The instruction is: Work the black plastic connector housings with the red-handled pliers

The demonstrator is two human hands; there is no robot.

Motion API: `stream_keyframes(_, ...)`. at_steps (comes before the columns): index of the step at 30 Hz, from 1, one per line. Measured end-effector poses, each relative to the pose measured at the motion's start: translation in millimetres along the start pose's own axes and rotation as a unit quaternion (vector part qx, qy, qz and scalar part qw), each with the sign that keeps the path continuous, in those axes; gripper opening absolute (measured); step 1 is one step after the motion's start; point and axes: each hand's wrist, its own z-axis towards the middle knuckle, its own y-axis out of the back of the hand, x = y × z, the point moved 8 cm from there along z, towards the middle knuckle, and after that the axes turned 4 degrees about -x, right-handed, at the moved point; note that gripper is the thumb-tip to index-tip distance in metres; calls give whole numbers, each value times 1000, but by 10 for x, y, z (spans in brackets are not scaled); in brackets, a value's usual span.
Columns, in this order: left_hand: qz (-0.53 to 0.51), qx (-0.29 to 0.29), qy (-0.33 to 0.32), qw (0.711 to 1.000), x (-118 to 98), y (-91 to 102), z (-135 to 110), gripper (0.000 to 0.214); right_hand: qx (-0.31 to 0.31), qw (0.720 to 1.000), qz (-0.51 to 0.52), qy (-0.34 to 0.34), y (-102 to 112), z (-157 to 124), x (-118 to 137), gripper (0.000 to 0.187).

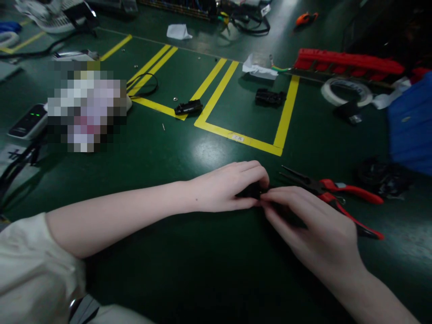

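My left hand (232, 186) curls its fingers around a small black part (250, 191), mostly hidden in the grip. At the end of that part, my right hand (310, 220) pinches with thumb and fingertips; whatever sits between them is too small to make out. Both hands meet just above the green tabletop. Long-nose pliers (326, 186) with red handles lie open beside and partly behind my right hand. Farther off on the table rest two black pieces, one a black plastic part (270, 97) inside a yellow-taped box, the other a slimmer black part (188, 108) on a tape corner.
Yellow tape (236, 136) marks boxes on the green table (162, 166). At the right are a tape roll (347, 92), a red rack (347, 63) and a blue bin (411, 121). Crumpled paper (259, 69) lies behind. A device with green lights (29, 121) and cables are at left.
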Motion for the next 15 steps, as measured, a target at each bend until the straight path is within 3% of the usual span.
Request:
stream_keyframes(3,1,-2,-5,1000,2,1,-2,15,-15,1000,-10,2,3,-15,1,14)
stream_keyframes(7,4,-6,-26,1000,-21,7,-8,13,-2,999,9,-43,-31,-36,-54,15)
stream_keyframes(12,2,-6,-31,1000,-25,10,-10,12,-30,996,17,-87,-6,-49,-80,12)
stream_keyframes(15,2,2,-20,1000,-12,1,-8,12,-39,996,19,-82,4,-56,-64,10)
